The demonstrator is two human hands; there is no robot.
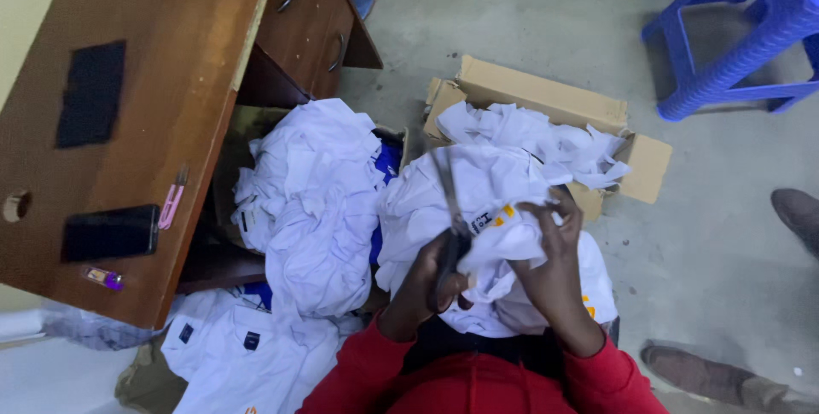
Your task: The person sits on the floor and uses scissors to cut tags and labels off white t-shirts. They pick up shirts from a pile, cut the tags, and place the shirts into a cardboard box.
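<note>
Your left hand [426, 282] is closed around the handles of the scissors [450, 209], blades pointing away over the white shirt [478, 179] in your lap. Your right hand [559, 252] pinches the shirt's cloth beside a small label. A cardboard box [546, 98] lies on the floor beyond.

Likely a small garment workshop: white shirts [311, 209] heaped beside a wooden desk [162, 98], concrete floor [512, 21].

Floor [512, 21]: bare grey concrete, scuffed. Brown wooden desk [153, 81] at left w/ drawers, curved metal handles. Blue plastic stool [734, 30] top right. Open cardboard box [546, 98] on floor, centre. Pale wall [26, 4] behind desk. Light dim, even.
</note>
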